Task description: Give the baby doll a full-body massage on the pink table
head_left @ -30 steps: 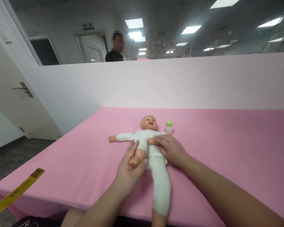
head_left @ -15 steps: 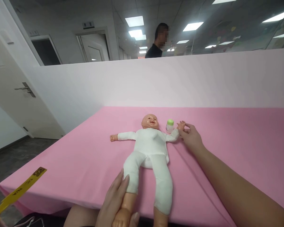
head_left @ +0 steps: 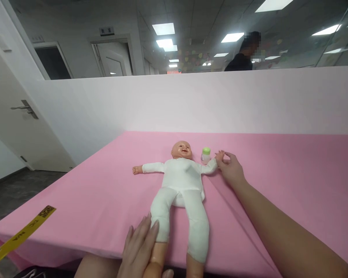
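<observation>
Doll [head_left: 182, 175] on its back mid-frame, I pinch its small hand [head_left: 219, 155] between the thumb and fingers of my right hand [head_left: 232, 172], my left hand [head_left: 137, 245] lying along its leg [head_left: 162, 216] at bottom centre (how firmly, I can't tell). Swinging that pinched arm inward might topple the green-lidded jar [head_left: 205, 156] just beside it. Beyond, the white partition [head_left: 191, 102] blocks the far side; a yellow strip [head_left: 23, 234] juts in lower left.
</observation>
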Available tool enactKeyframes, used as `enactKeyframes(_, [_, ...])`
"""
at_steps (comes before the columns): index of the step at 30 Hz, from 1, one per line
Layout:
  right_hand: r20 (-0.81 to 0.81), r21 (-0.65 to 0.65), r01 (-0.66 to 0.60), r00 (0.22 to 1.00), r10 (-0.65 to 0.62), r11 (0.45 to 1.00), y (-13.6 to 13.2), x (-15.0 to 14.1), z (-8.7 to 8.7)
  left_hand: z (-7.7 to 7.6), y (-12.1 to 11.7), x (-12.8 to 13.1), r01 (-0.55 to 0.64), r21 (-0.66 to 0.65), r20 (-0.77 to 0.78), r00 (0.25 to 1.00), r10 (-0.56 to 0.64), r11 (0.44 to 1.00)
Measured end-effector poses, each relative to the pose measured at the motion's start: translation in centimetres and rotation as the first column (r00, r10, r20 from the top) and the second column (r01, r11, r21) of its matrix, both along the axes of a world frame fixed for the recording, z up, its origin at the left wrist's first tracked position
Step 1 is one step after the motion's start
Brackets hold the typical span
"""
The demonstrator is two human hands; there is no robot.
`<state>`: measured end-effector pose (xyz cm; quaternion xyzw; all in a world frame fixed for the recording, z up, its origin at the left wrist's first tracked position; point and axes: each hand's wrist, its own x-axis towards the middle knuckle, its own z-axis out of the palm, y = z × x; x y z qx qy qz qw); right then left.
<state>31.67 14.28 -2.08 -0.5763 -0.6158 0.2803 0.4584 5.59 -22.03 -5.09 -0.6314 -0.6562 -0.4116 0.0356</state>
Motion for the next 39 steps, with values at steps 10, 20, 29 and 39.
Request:
enactKeyframes(10, [0.387, 0.391, -0.461, 0.868, 0.313, 0.797, -6.2, -5.9, 2.0, 5.2, 6.4, -1.0, 0.207, -0.072, 0.339, 0.925, -0.171, 0.976])
enactKeyframes(20, [0.611, 0.474, -0.663, 0.722, 0.325, 0.58, -6.9, -6.9, 1.6, 6.5, 12.9, -0.9, 0.243, -0.087, 0.556, 0.816, -0.155, 0.966])
enactKeyframes(29, [0.343, 0.355, -0.438, 0.883, 0.32, 0.826, -5.8, -5.6, 1.5, 6.8, 10.5, -1.1, 0.215, -0.045, 0.588, 0.795, -0.148, 0.976])
enactKeyframes(39, [-0.309, -0.024, -0.136, 0.943, 0.122, 0.99, 0.5, 0.0, -0.7, 3.7, 1.4, -2.2, 0.12, -0.038, 0.385, 0.918, -0.096, 0.992])
